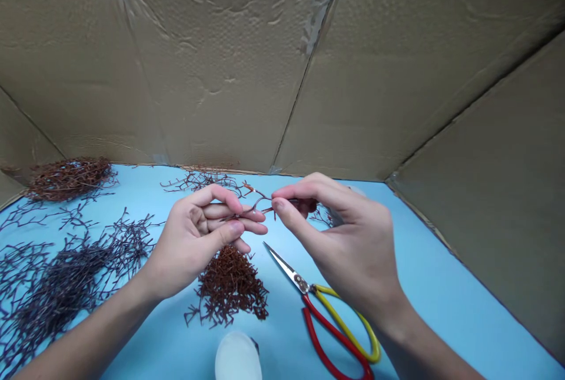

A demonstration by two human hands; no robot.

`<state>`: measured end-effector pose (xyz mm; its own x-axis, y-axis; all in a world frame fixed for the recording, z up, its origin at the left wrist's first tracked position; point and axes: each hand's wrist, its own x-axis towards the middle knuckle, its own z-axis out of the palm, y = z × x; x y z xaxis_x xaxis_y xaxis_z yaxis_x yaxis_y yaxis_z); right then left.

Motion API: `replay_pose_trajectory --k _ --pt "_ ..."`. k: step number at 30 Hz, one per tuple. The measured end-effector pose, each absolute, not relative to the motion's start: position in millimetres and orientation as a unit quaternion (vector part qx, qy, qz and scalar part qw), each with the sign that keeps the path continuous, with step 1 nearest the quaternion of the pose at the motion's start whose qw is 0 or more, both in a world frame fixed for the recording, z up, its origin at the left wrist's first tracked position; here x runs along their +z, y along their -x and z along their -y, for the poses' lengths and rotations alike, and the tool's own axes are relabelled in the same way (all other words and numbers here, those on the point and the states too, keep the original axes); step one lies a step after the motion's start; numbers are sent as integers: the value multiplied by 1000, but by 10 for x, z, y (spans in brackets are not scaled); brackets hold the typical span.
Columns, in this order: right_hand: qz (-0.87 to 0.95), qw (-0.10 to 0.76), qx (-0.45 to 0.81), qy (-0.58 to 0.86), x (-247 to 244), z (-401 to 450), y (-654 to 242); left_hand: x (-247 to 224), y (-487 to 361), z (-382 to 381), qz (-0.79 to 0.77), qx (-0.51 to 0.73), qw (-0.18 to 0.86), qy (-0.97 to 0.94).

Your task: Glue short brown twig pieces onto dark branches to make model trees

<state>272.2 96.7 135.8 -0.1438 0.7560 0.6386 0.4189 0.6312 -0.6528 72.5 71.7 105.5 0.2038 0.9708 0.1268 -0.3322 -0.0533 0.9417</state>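
Scissors (304,287) below the held twig (250,211) bear a tiny, illegible mark (301,281).

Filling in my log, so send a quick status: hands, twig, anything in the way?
Left hand, right hand both holding branched twig. Scissors and reddish-brown pile lying below. Nothing seen blocking the hands.

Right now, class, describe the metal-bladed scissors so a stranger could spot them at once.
On the light-blue tabletop, look between the heap of short reddish-brown twig-like pieces and the right hand. There lie the scissors, set apart from the heap by one red handle and one yellow handle.
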Motion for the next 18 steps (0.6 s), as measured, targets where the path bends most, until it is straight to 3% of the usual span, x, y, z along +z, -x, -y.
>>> replay_pose_trajectory --k 11,18 --pt "747 512 139 400 1364 -960 -2723 1088 -718 -685 -336 516 609 -499" --pt "733 480 239 419 1373 -1022 -2773 1104 -732 -659 -342 495 613 -511"
